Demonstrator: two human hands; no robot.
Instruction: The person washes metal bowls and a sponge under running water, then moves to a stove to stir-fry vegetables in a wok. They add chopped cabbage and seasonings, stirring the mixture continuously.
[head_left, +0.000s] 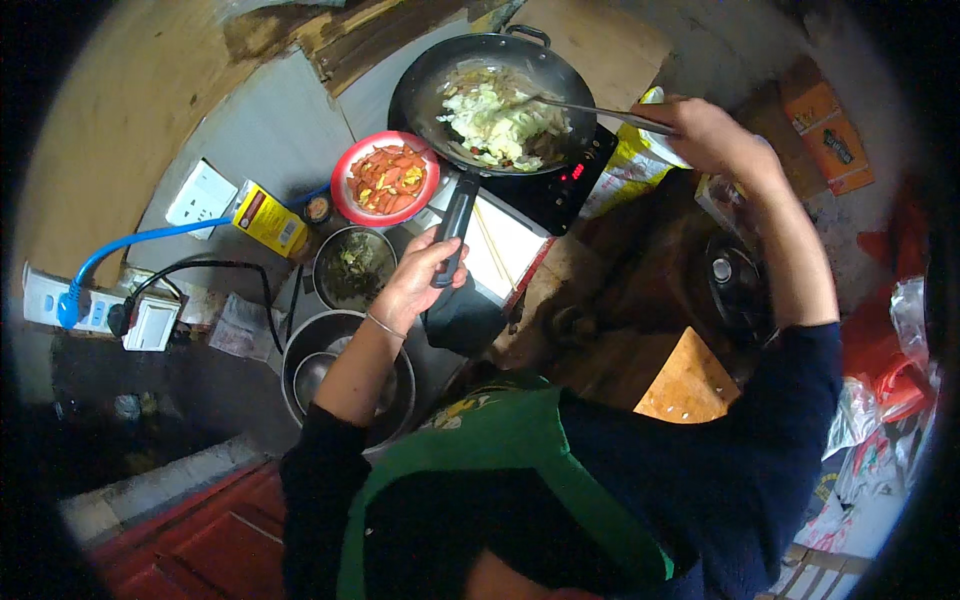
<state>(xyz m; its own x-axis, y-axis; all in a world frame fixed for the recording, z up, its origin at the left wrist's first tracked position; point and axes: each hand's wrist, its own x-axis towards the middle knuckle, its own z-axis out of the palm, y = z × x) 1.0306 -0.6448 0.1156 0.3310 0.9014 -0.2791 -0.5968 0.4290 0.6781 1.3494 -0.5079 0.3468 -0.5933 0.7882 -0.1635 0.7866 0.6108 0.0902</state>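
My left hand (420, 271) is closed around the black handle (459, 217) of a wok. The dark wok (420, 82) sits on a black induction cooker (555, 206) whose red display is lit. Chopped pale green cabbage (495, 120) lies heaped in the wok, with a few small red bits at its lower edge. In my right hand (709, 131) is a long metal spatula (600, 112), reaching in from the right. Its far end rests in the cabbage and is partly hidden by it.
Left of the wok stands a red-rimmed plate (339, 180) of sliced orange-red food with yellow pieces. Below it are a small pot (321, 281) and a large metal pot (289, 375). Chopsticks (493, 247) lie by the cooker. Cords run to a power strip (94, 309) at the left.
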